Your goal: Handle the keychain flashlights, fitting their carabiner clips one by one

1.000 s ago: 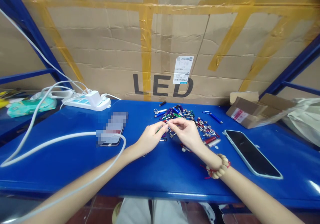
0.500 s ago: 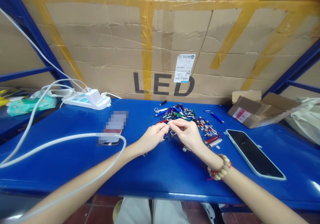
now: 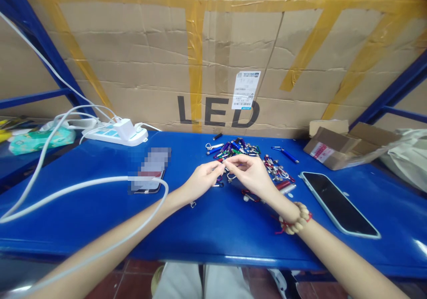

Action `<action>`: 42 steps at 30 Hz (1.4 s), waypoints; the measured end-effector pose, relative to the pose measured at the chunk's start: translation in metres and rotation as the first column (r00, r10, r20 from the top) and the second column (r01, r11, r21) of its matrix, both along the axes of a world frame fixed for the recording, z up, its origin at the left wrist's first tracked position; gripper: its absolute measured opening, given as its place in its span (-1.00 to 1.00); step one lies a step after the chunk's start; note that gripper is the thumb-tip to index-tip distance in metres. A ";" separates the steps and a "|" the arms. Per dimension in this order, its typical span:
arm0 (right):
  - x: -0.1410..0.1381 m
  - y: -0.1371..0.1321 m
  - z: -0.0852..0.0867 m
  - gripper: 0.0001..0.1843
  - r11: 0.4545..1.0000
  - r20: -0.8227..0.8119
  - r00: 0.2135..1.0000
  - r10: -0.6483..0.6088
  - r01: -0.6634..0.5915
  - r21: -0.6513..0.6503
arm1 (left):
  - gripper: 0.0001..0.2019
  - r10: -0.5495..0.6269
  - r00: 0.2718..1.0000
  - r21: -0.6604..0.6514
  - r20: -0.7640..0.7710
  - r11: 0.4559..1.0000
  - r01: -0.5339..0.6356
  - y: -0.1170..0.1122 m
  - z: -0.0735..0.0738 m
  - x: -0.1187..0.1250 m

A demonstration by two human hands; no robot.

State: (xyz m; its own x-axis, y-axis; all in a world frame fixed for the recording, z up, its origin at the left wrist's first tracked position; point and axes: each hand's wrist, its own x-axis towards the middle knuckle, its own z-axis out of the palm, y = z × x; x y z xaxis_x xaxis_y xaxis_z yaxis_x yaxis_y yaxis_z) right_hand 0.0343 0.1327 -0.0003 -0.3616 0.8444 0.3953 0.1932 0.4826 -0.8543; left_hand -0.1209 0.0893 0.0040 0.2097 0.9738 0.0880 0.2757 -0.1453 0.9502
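Observation:
Over the middle of the blue table, my left hand (image 3: 204,179) and my right hand (image 3: 250,173) meet at the fingertips, both closed in a pinch. Whatever sits between the fingers is too small and covered to name. Just behind the hands spreads a pile of small metal flashlights (image 3: 238,147) with carabiner clips, in blue, purple, green, red and silver. My right hand partly hides the pile. A red flashlight (image 3: 283,185) lies by my right wrist. Below my left wrist rests a small metal clip (image 3: 192,205).
A phone in a pale case (image 3: 340,205) lies right; another phone (image 3: 151,174) lies left under a white cable (image 3: 100,184). A power strip (image 3: 115,134) stands back left, an open cardboard box (image 3: 336,145) back right. A large carton (image 3: 150,68) walls the table's back.
My right hand has shifted slightly, its wrist turning a little outward. Both hands stay pinched together at the fingertips. The pile looks the same.

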 end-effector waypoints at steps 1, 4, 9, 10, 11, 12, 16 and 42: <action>0.001 0.000 0.002 -0.75 1.000 0.014 1.000 0.010 -0.009 -0.017 | -0.67 0.000 1.000 0.003 0.009 1.000 0.000 0.000 0.001 0.000; 0.002 0.000 0.007 -0.71 0.997 0.009 0.999 0.038 -0.038 -0.063 | -0.67 0.004 1.000 0.034 -0.008 0.999 -0.004 -0.002 0.004 -0.002; 0.001 -0.004 0.014 -0.66 0.972 -0.082 0.989 0.126 -0.140 -0.189 | -0.69 0.079 0.977 0.176 -0.199 0.983 -0.043 -0.007 0.010 -0.005; 0.001 -0.005 0.016 -0.65 0.966 -0.090 0.985 0.145 -0.160 -0.202 | -0.69 0.091 0.969 0.194 -0.232 0.980 -0.046 -0.008 0.011 -0.005; 0.001 -0.006 0.018 -0.64 0.961 -0.090 0.982 0.166 -0.181 -0.208 | -0.69 0.096 0.962 0.204 -0.255 0.978 -0.043 -0.008 0.012 -0.005; 0.001 -0.008 0.019 -0.64 0.957 -0.085 0.979 0.187 -0.201 -0.208 | -0.69 0.098 0.956 0.210 -0.277 0.977 -0.039 -0.009 0.012 -0.005; 0.001 -0.008 0.019 -0.65 0.960 -0.046 0.974 0.220 -0.225 -0.165 | -0.69 0.137 0.902 0.241 -0.409 0.970 -0.038 -0.010 0.013 -0.004; -0.004 -0.010 0.008 -0.70 0.960 -0.262 0.965 -0.017 -0.058 -0.275 | -0.67 0.297 0.758 0.395 -0.581 0.917 -0.056 -0.010 0.011 -0.004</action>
State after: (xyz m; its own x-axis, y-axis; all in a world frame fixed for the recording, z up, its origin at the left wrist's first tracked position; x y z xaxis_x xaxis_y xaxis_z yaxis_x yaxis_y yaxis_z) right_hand 0.0298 0.1230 0.0078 -0.2962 0.9274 0.2283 -0.0604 0.2204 -0.9735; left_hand -0.1252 0.0790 0.0149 0.1616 0.9318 0.3251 0.8348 -0.3048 0.4585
